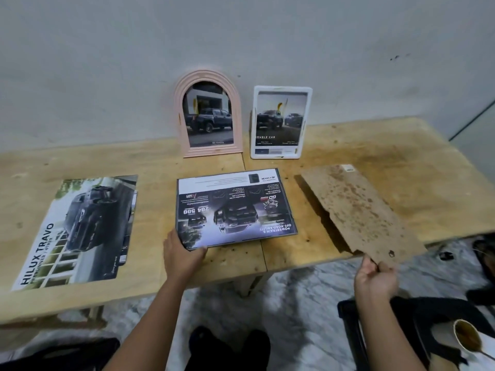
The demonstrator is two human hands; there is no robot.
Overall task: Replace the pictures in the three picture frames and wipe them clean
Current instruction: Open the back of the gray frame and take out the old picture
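Note:
A dark rectangular frame [235, 208] lies flat mid-table with a truck brochure page in it, printed upside down to me. My left hand [182, 253] grips its near left corner. My right hand [376, 277] pinches the near edge of a stained brown backing board [359, 210], which is tilted up, its far end resting on the table. A pink arched frame [209, 113] and a white rectangular frame [280, 123] stand against the wall, each showing a truck picture. A loose "HILUX TRAVO" page [77, 231] lies flat on the left.
The wooden table [401, 162] stands against a grey wall, its near edge just past my hands. A cup of brown liquid [467, 337] sits at the lower right beside a black chair [417, 311]. Dark objects lie on the marbled floor at the right.

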